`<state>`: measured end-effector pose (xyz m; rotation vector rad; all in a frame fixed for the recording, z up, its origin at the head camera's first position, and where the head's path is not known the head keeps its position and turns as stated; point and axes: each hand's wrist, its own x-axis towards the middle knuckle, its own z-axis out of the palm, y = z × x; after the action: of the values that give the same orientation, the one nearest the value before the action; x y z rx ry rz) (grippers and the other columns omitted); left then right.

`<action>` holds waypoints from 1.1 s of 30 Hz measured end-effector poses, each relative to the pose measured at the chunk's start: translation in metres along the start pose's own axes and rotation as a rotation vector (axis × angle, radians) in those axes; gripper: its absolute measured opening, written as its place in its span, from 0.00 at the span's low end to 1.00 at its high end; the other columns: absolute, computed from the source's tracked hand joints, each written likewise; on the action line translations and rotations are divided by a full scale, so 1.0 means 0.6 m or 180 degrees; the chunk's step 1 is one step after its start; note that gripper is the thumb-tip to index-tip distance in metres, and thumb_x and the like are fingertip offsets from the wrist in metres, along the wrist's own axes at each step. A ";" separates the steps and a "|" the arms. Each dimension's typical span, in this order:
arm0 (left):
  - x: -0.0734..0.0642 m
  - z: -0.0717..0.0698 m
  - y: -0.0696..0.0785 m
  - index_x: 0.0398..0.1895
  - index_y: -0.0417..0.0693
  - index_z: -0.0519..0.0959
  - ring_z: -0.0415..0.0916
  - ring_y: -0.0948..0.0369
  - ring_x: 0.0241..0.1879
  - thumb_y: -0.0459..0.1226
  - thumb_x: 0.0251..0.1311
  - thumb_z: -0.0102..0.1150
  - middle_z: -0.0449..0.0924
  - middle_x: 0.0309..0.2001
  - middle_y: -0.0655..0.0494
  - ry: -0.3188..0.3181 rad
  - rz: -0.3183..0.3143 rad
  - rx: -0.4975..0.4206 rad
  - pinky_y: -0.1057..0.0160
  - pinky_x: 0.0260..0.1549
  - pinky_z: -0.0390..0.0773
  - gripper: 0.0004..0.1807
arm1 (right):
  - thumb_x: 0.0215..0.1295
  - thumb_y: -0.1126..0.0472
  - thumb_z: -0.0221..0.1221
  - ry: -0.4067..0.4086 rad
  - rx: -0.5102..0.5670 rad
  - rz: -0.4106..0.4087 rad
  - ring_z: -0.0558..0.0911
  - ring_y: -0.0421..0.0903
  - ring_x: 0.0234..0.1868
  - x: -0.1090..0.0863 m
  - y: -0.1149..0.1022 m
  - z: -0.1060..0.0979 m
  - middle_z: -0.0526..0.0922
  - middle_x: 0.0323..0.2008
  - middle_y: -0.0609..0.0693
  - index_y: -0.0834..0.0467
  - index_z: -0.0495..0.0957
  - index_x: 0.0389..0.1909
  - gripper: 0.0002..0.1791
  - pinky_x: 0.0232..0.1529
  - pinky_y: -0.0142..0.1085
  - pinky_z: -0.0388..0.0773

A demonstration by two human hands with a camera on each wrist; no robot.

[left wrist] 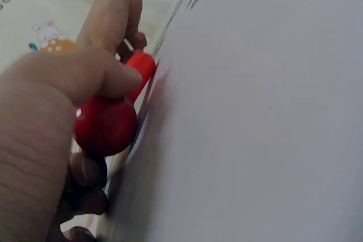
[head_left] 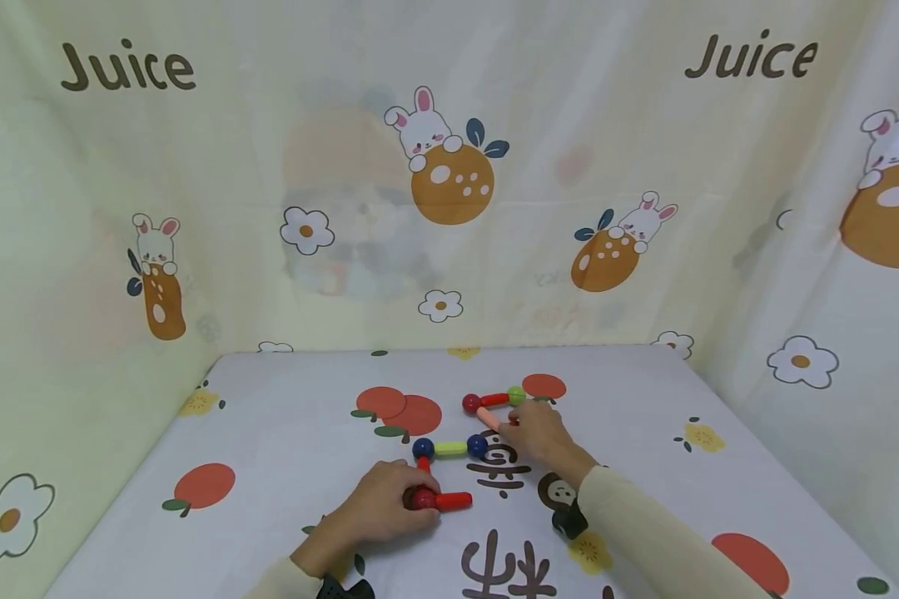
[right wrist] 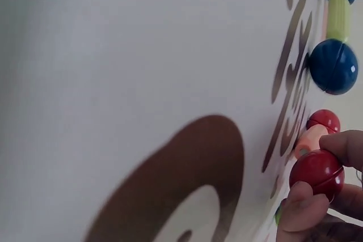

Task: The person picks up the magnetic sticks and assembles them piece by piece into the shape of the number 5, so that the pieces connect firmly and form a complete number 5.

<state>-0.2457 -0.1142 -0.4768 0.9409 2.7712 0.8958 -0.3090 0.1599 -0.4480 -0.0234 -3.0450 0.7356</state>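
My left hand (head_left: 389,503) grips a red ball (left wrist: 106,126) of a toy chain; its thumb lies along a red rod (head_left: 454,501) pointing right. Another red rod (head_left: 424,464) links that ball to a blue ball (head_left: 423,448), then a yellow-green rod (head_left: 450,448) and a second blue ball (head_left: 477,446). Farther back, my right hand (head_left: 541,434) pinches a loose-looking red ball (right wrist: 317,175) between thumb and fingers. This ball sits at the end of a pink rod (head_left: 489,418); whether they touch, I cannot tell. Beyond are a red ball (head_left: 471,403), red rod (head_left: 495,399) and green ball (head_left: 517,396).
A white tablecloth (head_left: 270,433) printed with fruit and dark characters covers the table. Patterned curtains (head_left: 255,150) hang behind it and along both sides. Dark wrist straps (head_left: 569,522) are on both arms.
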 end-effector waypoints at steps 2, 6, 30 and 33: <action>0.002 0.002 0.003 0.43 0.66 0.85 0.70 0.68 0.33 0.53 0.56 0.68 0.75 0.30 0.74 0.0023 0.0011 0.0181 0.65 0.32 0.69 0.12 | 0.63 0.51 0.69 0.0043 0.0038 -0.0044 0.75 0.46 0.28 -0.004 -0.003 -0.004 0.76 0.25 0.51 0.61 0.87 0.42 0.17 0.21 0.33 0.67; 0.003 0.003 0.003 0.43 0.65 0.85 0.69 0.69 0.33 0.54 0.58 0.68 0.76 0.29 0.75 0.0055 0.0023 0.0238 0.64 0.34 0.68 0.12 | 0.62 0.53 0.70 0.0109 0.0120 -0.0190 0.74 0.47 0.32 -0.016 -0.012 -0.013 0.77 0.28 0.50 0.60 0.86 0.43 0.16 0.22 0.33 0.69; 0.006 0.016 0.006 0.42 0.64 0.83 0.67 0.66 0.32 0.53 0.61 0.65 0.74 0.29 0.73 0.0172 -0.0092 0.0324 0.63 0.32 0.64 0.11 | 0.56 0.69 0.70 -0.0746 0.0773 -0.0998 0.76 0.47 0.37 -0.053 -0.013 -0.013 0.78 0.36 0.47 0.52 0.82 0.40 0.13 0.29 0.35 0.78; 0.006 0.015 0.006 0.44 0.64 0.83 0.67 0.66 0.32 0.54 0.62 0.64 0.74 0.29 0.72 0.0166 -0.0093 0.0311 0.63 0.32 0.64 0.12 | 0.55 0.68 0.71 -0.0930 0.0765 -0.1096 0.76 0.47 0.39 -0.058 -0.013 -0.013 0.79 0.35 0.46 0.52 0.83 0.41 0.13 0.32 0.36 0.78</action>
<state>-0.2442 -0.1055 -0.4816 0.9009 2.8886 0.7985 -0.2739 0.1557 -0.4377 0.6454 -3.0610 1.1482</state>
